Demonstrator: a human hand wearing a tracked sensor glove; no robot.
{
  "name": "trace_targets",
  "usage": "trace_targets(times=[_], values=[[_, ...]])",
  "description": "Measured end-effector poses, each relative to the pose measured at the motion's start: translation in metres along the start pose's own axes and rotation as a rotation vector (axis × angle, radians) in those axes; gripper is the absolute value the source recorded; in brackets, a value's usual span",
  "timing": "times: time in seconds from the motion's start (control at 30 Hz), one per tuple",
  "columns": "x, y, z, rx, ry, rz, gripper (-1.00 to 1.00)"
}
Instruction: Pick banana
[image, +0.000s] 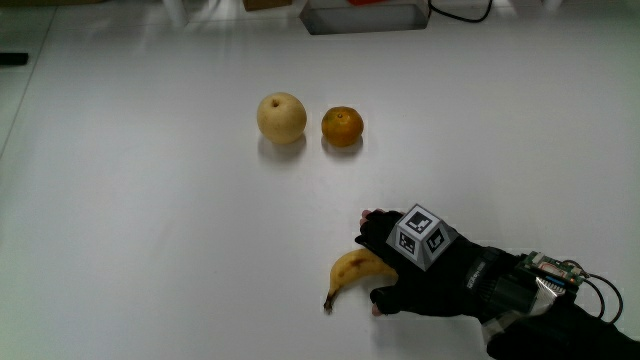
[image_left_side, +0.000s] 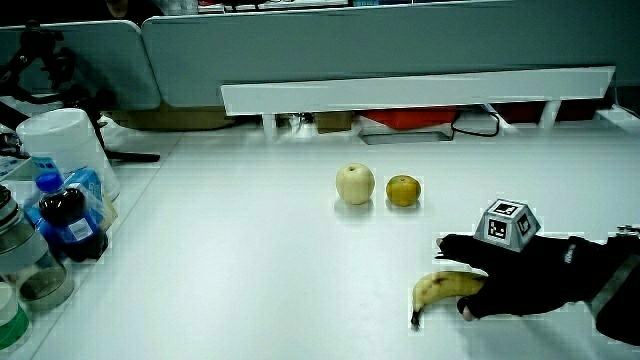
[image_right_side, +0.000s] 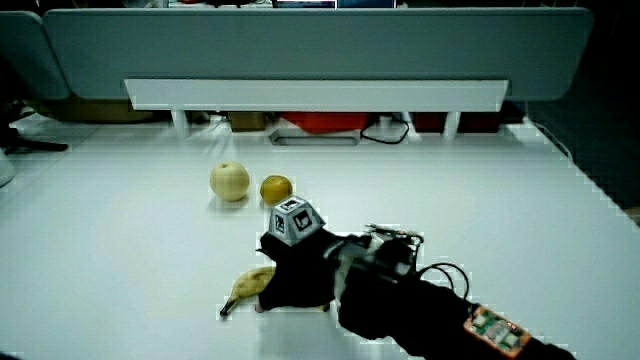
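A yellow banana (image: 350, 271) lies on the white table (image: 150, 220) near the person's edge, its dark stem end pointing away from the hand. The black-gloved hand (image: 385, 262) with its patterned cube (image: 420, 237) rests over the banana's thicker end. The fingers curl around that end, with the thumb on the side nearer the person. In both side views the banana (image_left_side: 440, 288) (image_right_side: 248, 284) sticks out from under the hand (image_left_side: 500, 275) (image_right_side: 295, 272) and rests on the table.
A pale round fruit (image: 282, 117) and an orange (image: 342, 126) sit side by side, farther from the person than the banana. Bottles (image_left_side: 62, 222) and a white container (image_left_side: 62, 145) stand at the table's edge. A low partition (image_left_side: 400, 45) with a white shelf (image_left_side: 420, 95) closes the table.
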Motion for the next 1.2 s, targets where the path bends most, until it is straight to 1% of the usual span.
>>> trace_targets(times=[0.07, 0.1, 0.13, 0.17, 0.2, 0.23, 0.27, 0.3, 0.33, 0.37, 0.4, 0.43, 0.5, 0.53, 0.63, 0.7, 0.83, 0.87, 0.9, 0.93, 0.97, 1.0, 1.1, 1.13, 1.2], values=[[-0.016, 0.003, 0.008, -0.009, -0.024, 0.053, 0.00], [-0.023, 0.005, 0.010, -0.010, -0.024, 0.081, 0.00], [-0.035, 0.004, 0.022, -0.065, -0.012, 0.105, 0.00], [-0.041, 0.007, 0.023, -0.044, -0.008, 0.134, 0.00], [-0.049, 0.008, 0.026, -0.089, -0.048, 0.147, 0.00], [-0.055, 0.010, 0.027, -0.078, -0.051, 0.171, 0.00], [-0.062, 0.010, 0.031, -0.079, -0.041, 0.203, 0.00], [-0.066, 0.012, 0.030, -0.070, -0.092, 0.210, 0.00], [-0.072, 0.012, 0.033, -0.066, -0.084, 0.227, 0.00], [-0.075, 0.013, 0.033, -0.067, -0.099, 0.236, 0.00], [-0.079, 0.013, 0.035, -0.065, -0.087, 0.243, 0.00], [-0.081, 0.014, 0.033, -0.070, -0.100, 0.251, 0.00], [-0.085, 0.018, 0.031, -0.086, -0.085, 0.254, 0.00], [-0.085, 0.021, 0.027, -0.118, -0.080, 0.244, 0.00], [-0.091, 0.028, 0.020, -0.088, -0.008, 0.287, 0.00], [-0.096, 0.032, 0.013, -0.111, 0.021, 0.301, 0.00], [-0.104, 0.045, -0.021, -0.113, -0.050, 0.298, 0.00], [-0.106, 0.048, -0.030, -0.142, -0.070, 0.313, 0.00], [-0.108, 0.050, -0.038, -0.166, -0.078, 0.316, 0.00], [-0.110, 0.051, -0.041, -0.176, -0.050, 0.321, 0.00], [-0.112, 0.053, -0.046, -0.182, -0.063, 0.325, 0.00], [-0.114, 0.055, -0.050, -0.198, -0.054, 0.328, 0.00], [-0.118, 0.058, -0.061, -0.234, -0.053, 0.333, 0.00], [-0.119, 0.059, -0.063, -0.230, -0.059, 0.330, 0.00], [-0.118, 0.063, -0.070, -0.262, -0.052, 0.325, 0.00]])
